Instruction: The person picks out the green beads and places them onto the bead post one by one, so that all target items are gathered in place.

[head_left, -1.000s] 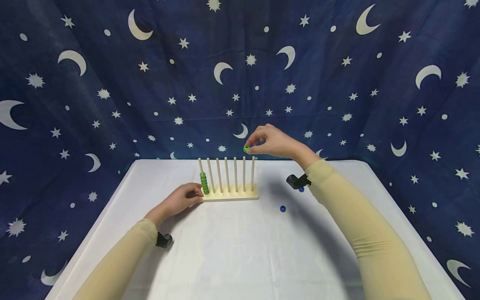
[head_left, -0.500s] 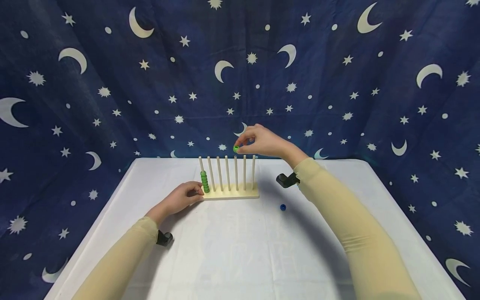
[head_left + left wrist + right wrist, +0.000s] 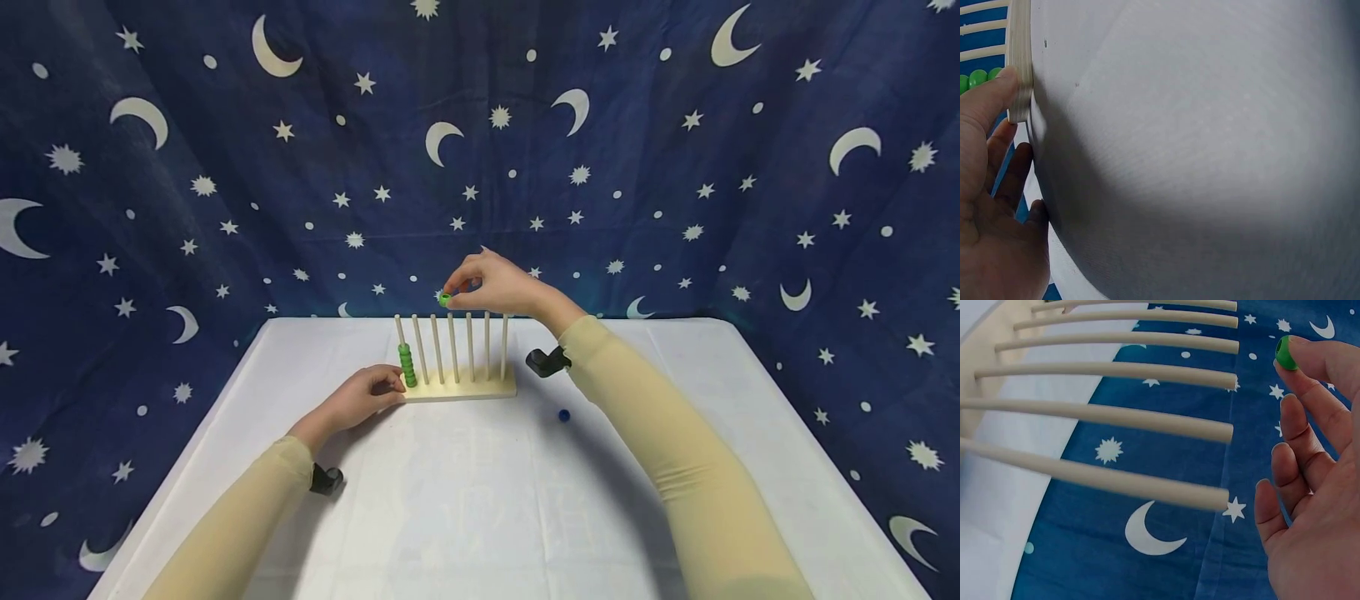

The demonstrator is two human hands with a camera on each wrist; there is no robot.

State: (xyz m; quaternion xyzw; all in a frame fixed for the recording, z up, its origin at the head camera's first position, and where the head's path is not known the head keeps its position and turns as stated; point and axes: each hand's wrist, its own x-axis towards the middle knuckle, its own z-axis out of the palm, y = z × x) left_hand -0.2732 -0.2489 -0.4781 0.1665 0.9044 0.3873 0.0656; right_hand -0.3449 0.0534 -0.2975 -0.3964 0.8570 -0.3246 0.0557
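Note:
A wooden peg stand [image 3: 468, 389] with several upright pegs sits on the white table. Green beads [image 3: 407, 367] are stacked on its leftmost peg. My left hand [image 3: 362, 397] holds the left end of the base, thumb [image 3: 991, 97] on one side and a fingertip on the other in the left wrist view. Above the peg tops, my right hand [image 3: 497, 283] pinches one green bead [image 3: 1285, 354] between thumb and index finger, its hole showing. The other fingers of that hand are spread apart and loosely bent. The bead is clear of the pegs in the right wrist view.
A blue bead [image 3: 564, 416] lies on the white tablecloth [image 3: 480, 500], right of the stand and in front of it. Behind the table hangs a dark blue curtain [image 3: 390, 150] with moons and stars. My right forearm spans the table's right side.
My right hand has moved left with the green bead, passing over the pegs from the right end toward the middle. The left hand stays at the base. A second blue bead is now hidden.

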